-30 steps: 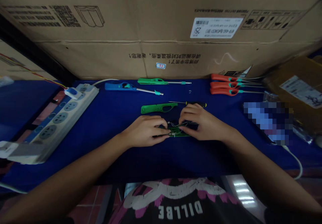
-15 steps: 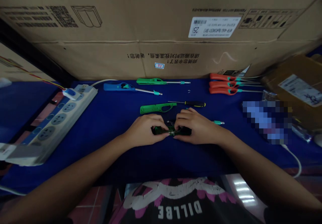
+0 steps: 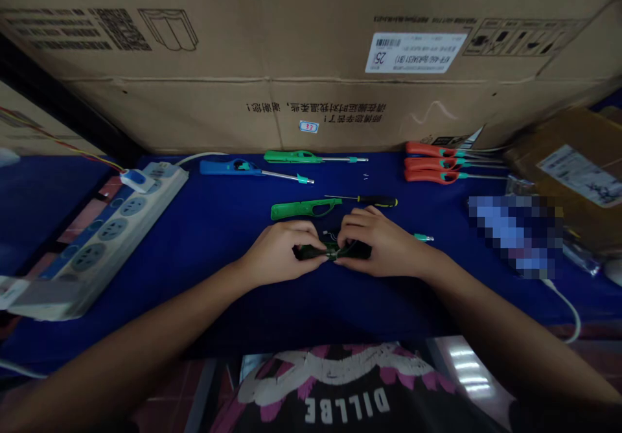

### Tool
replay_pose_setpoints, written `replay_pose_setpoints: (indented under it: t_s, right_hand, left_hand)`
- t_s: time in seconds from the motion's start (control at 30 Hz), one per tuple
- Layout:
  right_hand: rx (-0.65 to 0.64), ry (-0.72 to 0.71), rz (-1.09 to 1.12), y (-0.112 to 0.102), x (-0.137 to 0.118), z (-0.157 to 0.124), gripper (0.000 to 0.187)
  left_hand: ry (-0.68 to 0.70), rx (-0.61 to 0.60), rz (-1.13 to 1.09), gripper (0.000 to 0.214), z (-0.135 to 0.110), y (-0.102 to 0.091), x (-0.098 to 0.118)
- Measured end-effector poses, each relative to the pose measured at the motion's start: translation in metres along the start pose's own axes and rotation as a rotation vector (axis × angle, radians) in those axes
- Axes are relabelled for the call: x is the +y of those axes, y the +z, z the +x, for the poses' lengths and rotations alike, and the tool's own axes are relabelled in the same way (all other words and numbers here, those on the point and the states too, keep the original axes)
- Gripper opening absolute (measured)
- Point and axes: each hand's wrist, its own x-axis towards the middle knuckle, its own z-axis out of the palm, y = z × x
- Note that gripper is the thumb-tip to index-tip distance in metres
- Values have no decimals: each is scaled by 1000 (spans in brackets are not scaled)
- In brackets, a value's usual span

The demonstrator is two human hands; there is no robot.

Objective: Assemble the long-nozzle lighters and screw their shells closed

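Note:
Between my two hands lies an opened green lighter body (image 3: 332, 252), its inner parts partly covered by my fingers. My left hand (image 3: 287, 251) pinches its left part, thumb and fingertips near the middle. My right hand (image 3: 376, 242) grips the right part, fingers bent over the inner parts. A thin wire with a small white end (image 3: 326, 233) sticks out behind it. To the right of my right hand shows a metal tip with a teal piece (image 3: 424, 238). Just beyond my hands lie a loose green shell half (image 3: 304, 209) and a black-and-yellow screwdriver (image 3: 378, 201).
A blue lighter (image 3: 230, 168) and a green lighter (image 3: 293, 157) lie farther back, beside tiny screws (image 3: 366, 176). Several red lighters (image 3: 430, 163) are stacked at back right. A power strip (image 3: 114, 229) stands left, a large cardboard box (image 3: 204, 109) behind, a smaller box (image 3: 573, 141) right.
My right hand's fingers have shifted very slightly over the lighter body. My left hand keeps its grip, and the other things lie as before.

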Motion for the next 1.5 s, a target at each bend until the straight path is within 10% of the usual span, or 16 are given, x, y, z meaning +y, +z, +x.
replay_pose_setpoints:
  t_s: [0.3, 1.5]
  right_hand:
    - [-18, 5, 89, -1, -2, -1, 10]
    - [-53, -112, -6, 8, -3, 1, 19]
  left_hand:
    - [272, 182, 162, 11, 0, -3, -2]
    - [289, -100, 117, 13, 3, -13, -3]
